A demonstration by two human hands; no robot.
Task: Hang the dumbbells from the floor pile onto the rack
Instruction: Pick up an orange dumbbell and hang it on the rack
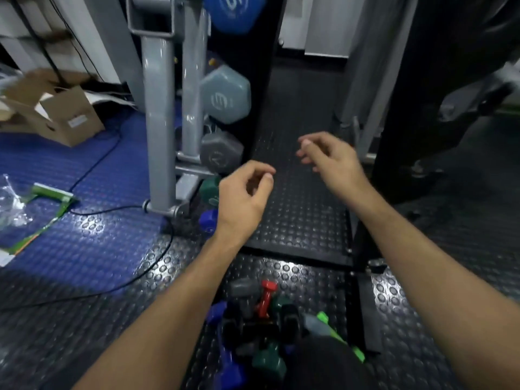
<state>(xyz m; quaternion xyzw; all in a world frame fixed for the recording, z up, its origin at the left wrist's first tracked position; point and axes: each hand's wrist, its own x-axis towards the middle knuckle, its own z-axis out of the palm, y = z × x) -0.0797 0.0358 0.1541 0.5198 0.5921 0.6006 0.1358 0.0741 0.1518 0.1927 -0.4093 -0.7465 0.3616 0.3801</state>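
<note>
A pile of small dumbbells point(261, 327) lies on the studded floor below my arms: red, grey, black, dark green, blue and bright green ones. The grey rack point(159, 130) stands at the upper left and carries a blue dumbbell point(233, 11) at the top, a pale grey-blue one point(225, 94), a grey one point(221, 154), then a dark green one point(209, 190) and a blue one point(209, 220) near its foot. My left hand point(243, 198) hovers beside the rack's lower end, fingers loosely curled, holding nothing. My right hand point(327, 157) hangs further right, fingers relaxed and empty.
An open cardboard box point(56, 114) sits at the far left on the blue mat point(84, 192). A black cable point(118, 282) runs across the floor from the rack's foot. Plastic wrapping and green packaging point(47, 198) lie at the left edge. A dark machine frame point(394, 136) stands at the right.
</note>
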